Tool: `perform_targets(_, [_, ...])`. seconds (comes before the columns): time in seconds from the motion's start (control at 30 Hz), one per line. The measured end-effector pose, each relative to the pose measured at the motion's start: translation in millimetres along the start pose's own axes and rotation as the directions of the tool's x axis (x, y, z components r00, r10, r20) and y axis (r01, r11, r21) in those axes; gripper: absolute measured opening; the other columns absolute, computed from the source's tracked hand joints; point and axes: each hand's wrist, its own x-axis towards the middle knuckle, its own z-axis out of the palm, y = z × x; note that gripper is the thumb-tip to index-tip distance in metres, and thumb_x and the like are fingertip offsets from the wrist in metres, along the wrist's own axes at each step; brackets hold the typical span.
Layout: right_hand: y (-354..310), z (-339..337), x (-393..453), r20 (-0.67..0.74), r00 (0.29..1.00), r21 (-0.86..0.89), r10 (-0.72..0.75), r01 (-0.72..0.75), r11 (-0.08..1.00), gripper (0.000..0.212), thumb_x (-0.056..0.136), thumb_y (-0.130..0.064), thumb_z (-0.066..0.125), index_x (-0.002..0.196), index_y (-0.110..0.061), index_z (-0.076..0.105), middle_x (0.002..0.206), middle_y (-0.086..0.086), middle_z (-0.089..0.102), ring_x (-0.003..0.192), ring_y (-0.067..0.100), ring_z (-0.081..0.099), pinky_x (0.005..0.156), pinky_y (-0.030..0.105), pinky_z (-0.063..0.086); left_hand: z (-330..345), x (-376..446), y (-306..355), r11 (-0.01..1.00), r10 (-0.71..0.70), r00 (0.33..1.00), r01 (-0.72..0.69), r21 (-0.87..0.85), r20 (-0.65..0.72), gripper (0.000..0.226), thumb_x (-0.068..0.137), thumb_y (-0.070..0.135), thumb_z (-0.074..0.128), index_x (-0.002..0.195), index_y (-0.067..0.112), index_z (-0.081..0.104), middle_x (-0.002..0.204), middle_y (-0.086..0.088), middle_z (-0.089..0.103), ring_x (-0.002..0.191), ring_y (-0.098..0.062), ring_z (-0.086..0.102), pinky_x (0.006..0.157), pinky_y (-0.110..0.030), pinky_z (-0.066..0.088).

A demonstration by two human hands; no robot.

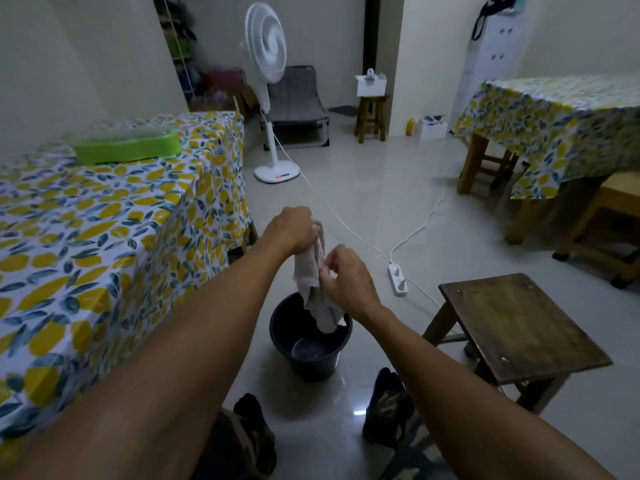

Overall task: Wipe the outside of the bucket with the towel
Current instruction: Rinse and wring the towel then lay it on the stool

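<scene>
A dark bucket (313, 362) stands upright on the tiled floor between my feet, with a little water at its bottom. A pale towel (311, 271) hangs bunched above the bucket, and its lower end dangles inside the rim. My left hand (291, 230) grips the towel's top end. My right hand (346, 275) grips the towel lower down, just above the bucket's opening. Neither hand touches the bucket.
A table with a lemon-print cloth (104, 220) stands close on the left, a green tray (126, 147) on it. A dark wooden stool (519, 327) is on the right. A power strip (398, 278) and white cables lie behind the bucket. A standing fan (268, 64) is further back.
</scene>
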Motion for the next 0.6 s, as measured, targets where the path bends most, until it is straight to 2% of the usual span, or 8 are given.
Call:
perform_targets(0.13, [-0.5, -0.8, -10.0, 0.198, 0.977, 0.010, 0.080, -0.084, 0.996, 0.029, 0.082, -0.048, 0.065, 0.095, -0.026, 0.050, 0.092, -0.004, 0.059, 0.080, 0.014, 0.059, 0.069, 0.039, 0.056, -15.6, -10.2, 9.1, 0.994, 0.045, 0.992, -0.056, -0.091, -0.120, 0.026, 0.101, 0.036, 0.046, 0.084, 0.017, 0.048, 0.110, -0.019, 0.064, 0.094, -0.035, 0.057, 0.072, -0.035, 0.036])
perform_targets(0.2, [3.0, -1.3, -13.7, 0.217, 0.971, -0.026, 0.099, -0.095, 0.995, 0.030, 0.084, -0.048, 0.062, 0.099, -0.026, 0.050, 0.097, -0.003, 0.058, 0.083, 0.017, 0.059, 0.071, 0.038, 0.056, -20.8, -15.7, 17.7, 0.982, 0.075, 0.985, -0.100, -0.161, -0.155, 0.031, 0.102, 0.038, 0.047, 0.079, 0.018, 0.046, 0.101, -0.016, 0.064, 0.086, -0.030, 0.053, 0.070, -0.034, 0.034])
perform_targets(0.33, [9.2, -12.1, -13.1, 0.109, 0.988, -0.092, 0.108, -0.099, 0.991, 0.005, 0.096, -0.021, 0.049, 0.096, -0.017, 0.052, 0.097, 0.006, 0.059, 0.087, 0.027, 0.060, 0.073, 0.043, 0.053, -27.9, -19.2, 28.6, 0.967, 0.145, 0.972, -0.179, -0.182, -0.184, 0.040, 0.097, 0.051, 0.054, 0.069, 0.024, 0.044, 0.081, -0.007, 0.060, 0.076, -0.027, 0.056, 0.063, -0.036, 0.039])
perform_targets(0.43, [11.8, -34.4, -6.8, 0.007, 0.981, -0.050, 0.196, -0.196, 0.979, 0.011, 0.095, -0.015, 0.042, 0.094, -0.014, 0.053, 0.092, 0.010, 0.064, 0.082, 0.032, 0.061, 0.070, 0.044, 0.053, -35.3, -20.4, 29.3, 0.962, 0.214, 0.967, -0.233, -0.141, -0.137, 0.047, 0.082, 0.065, 0.066, 0.074, 0.022, 0.050, 0.080, -0.003, 0.058, 0.073, -0.021, 0.053, 0.062, -0.035, 0.041])
perform_targets(0.5, [17.3, -54.7, -0.8, -0.056, 0.961, 0.016, 0.271, -0.270, 0.963, 0.014, 0.093, -0.015, 0.040, 0.095, -0.015, 0.054, 0.092, 0.011, 0.065, 0.081, 0.032, 0.062, 0.072, 0.049, 0.056, -39.5, -20.1, 29.0, 0.960, 0.252, 0.964, -0.260, -0.108, -0.081, 0.058, 0.067, 0.072, 0.075, 0.082, 0.018, 0.058, 0.085, -0.003, 0.062, 0.078, -0.021, 0.056, 0.067, -0.038, 0.048])
perform_targets(0.6, [30.4, -90.8, 7.0, -0.119, 0.946, 0.047, 0.300, -0.296, 0.954, 0.015, 0.095, -0.017, 0.037, 0.099, -0.015, 0.052, 0.097, 0.013, 0.065, 0.087, 0.033, 0.062, 0.079, 0.054, 0.055, -42.4, -17.4, 28.8, 0.941, 0.337, 0.942, -0.337, 0.034, 0.016, 0.067, 0.056, 0.080, 0.072, 0.086, 0.022, 0.060, 0.089, 0.000, 0.063, 0.084, -0.021, 0.059, 0.072, -0.040, 0.052])
